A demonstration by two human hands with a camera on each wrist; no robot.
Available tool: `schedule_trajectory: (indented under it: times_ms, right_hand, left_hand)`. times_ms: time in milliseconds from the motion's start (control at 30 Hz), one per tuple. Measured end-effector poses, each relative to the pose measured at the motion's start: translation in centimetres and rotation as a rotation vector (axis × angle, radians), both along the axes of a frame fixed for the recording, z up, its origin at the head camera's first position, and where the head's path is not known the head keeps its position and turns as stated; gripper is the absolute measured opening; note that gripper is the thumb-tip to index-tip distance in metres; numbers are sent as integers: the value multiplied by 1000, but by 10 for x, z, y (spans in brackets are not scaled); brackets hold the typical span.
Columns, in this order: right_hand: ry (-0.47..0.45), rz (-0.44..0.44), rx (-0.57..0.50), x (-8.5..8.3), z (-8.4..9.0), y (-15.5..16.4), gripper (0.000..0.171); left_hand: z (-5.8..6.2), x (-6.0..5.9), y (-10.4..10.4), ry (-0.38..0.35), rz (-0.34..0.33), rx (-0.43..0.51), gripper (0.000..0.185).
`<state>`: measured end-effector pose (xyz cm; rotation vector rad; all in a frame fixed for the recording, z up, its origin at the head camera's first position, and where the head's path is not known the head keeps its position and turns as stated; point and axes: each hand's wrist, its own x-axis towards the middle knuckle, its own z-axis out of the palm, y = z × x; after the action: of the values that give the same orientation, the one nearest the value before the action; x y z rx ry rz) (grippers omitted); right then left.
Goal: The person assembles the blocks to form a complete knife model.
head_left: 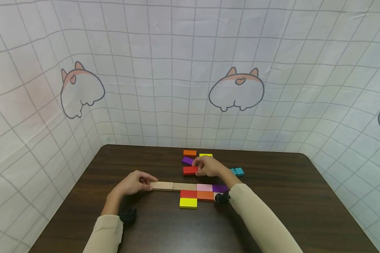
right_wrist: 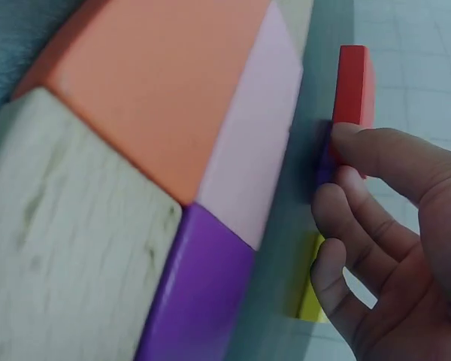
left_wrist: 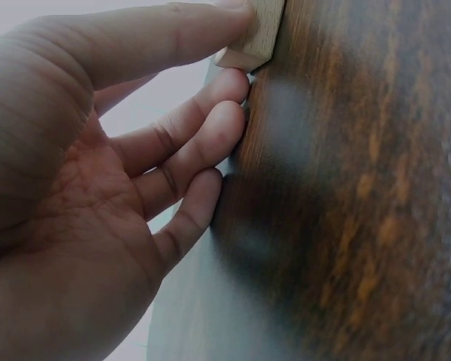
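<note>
My left hand [head_left: 147,184] pinches the left end of a long bare wooden block [head_left: 161,185]. In the left wrist view the thumb lies on that wooden block [left_wrist: 255,34] and the other fingertips [left_wrist: 229,124] rest on the dark table [left_wrist: 346,188]. My right hand [head_left: 200,168] grips a loose red block [head_left: 189,170] behind the row. The right wrist view shows its thumb tip on the end of the red block [right_wrist: 353,83], fingers curled. The flat row holds a second wooden block [head_left: 184,186], a pink block [head_left: 204,187] and a purple block [head_left: 220,188], with red [head_left: 188,193], orange [head_left: 205,195] and yellow [head_left: 188,203] blocks in front.
Loose blocks lie behind the right hand: orange [head_left: 189,153], yellow [head_left: 206,155], purple [head_left: 187,160], and a teal one [head_left: 237,171] to its right. A white gridded cloth [head_left: 177,88] walls the table on three sides. Dark bare tabletop [head_left: 288,196] stretches to the right and front.
</note>
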<state>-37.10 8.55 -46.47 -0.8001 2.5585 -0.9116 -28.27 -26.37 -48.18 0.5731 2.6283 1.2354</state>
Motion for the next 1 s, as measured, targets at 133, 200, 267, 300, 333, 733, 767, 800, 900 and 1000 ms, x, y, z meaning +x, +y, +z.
schedule_trajectory:
  times_ms: [133,200,267,300,333,733,767,800,900,1000]
  right_hand:
    - [58,8,-13,10,7,7,27]
    - [86,7,-15,17,11,12,27]
    - [102,7,-16,24,14,18,27]
    - [108,9,-21,28,15,21,27]
    - [115,14,-27,31,15,25,27]
    - [183,13,-102,69,8,60,27]
    - [182,7,-107,72,7,62,27]
    - [178,-3,-105,75,7,64,27]
    - [179,-19,-111,83,6,69,27]
    - [185,-34,-99,90,4,72,27]
  left_hand:
    - [1,0,1,-3,7,-4,26]
    - [1,-1,1,-4,12,-6,26]
    - [2,-1,1,-5,13,-7,26]
    - [2,-1,1,-5,13,-7,26]
    - [2,-1,1,-6,13,-8,26]
    - [0,0,1,-12,10,0,26]
    - [1,0,1,-13,11,1,26]
    - [1,0,1,-14,12,1,26]
    - [2,0,1,-18,17,1,26]
    - [3,0,2,-23,15,1,27]
